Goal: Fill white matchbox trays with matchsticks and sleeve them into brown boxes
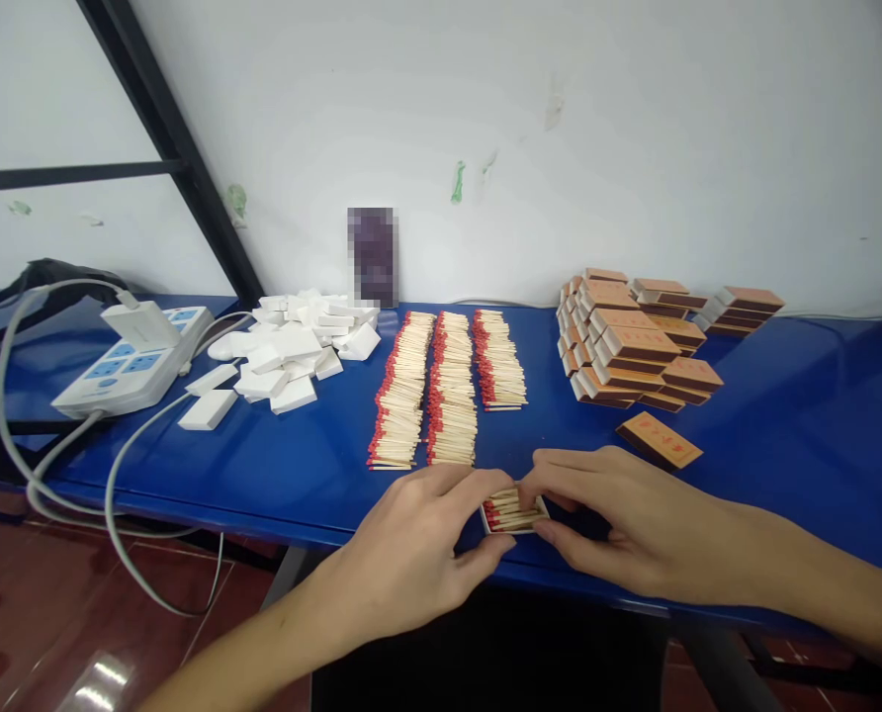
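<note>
A small white matchbox tray rests at the front edge of the blue table, filled with red-tipped matches. My left hand grips its left side, thumb at the near wall and fingers at the far one. At the tray's right end, my right hand has its thumb against the near corner and its index finger on the matches inside. Beyond the hands lie three rows of loose matches, a left row, a middle row and a shorter right row. One matchbox sleeve lies beyond my right hand.
Stacked matchbox sleeves stand at the back right. A heap of white trays lies at the left. Farther left are a power strip with a plugged-in charger and looping white cables. A pixelated dark rectangle leans against the wall.
</note>
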A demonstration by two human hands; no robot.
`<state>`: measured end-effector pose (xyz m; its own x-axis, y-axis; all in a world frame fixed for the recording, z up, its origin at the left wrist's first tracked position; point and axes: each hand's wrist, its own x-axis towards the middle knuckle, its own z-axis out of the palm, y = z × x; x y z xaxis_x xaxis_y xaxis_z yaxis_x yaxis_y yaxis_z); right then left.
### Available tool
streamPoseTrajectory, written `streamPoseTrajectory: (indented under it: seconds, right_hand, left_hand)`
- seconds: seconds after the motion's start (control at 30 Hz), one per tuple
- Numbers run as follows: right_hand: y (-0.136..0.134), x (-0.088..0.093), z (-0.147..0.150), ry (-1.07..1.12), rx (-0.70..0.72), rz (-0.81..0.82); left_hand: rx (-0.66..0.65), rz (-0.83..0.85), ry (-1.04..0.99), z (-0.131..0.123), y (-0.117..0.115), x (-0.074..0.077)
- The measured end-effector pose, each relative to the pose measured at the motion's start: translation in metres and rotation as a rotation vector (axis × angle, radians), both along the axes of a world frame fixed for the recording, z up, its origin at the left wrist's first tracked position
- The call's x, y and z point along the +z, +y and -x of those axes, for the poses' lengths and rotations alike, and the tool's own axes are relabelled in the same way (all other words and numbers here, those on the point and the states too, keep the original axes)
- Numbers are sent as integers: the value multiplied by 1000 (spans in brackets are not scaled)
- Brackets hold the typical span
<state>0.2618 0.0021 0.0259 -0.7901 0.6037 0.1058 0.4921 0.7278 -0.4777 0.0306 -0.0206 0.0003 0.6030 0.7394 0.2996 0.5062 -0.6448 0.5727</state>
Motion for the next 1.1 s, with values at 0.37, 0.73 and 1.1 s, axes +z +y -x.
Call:
streamPoseTrajectory:
  seconds: [0.37,0.73,1.1]
  right_hand:
    - [38,-21,-9,151,-281,-508]
    - [59,-37,-6,2,-326,-412]
    - [60,-36,-6,22,-358,-394]
  left_hand:
    - [0,-71,0,3,-1,-3]
    - [-37,-126,-10,3,0,-7]
    - [-32,-104,4,4,-2,-4]
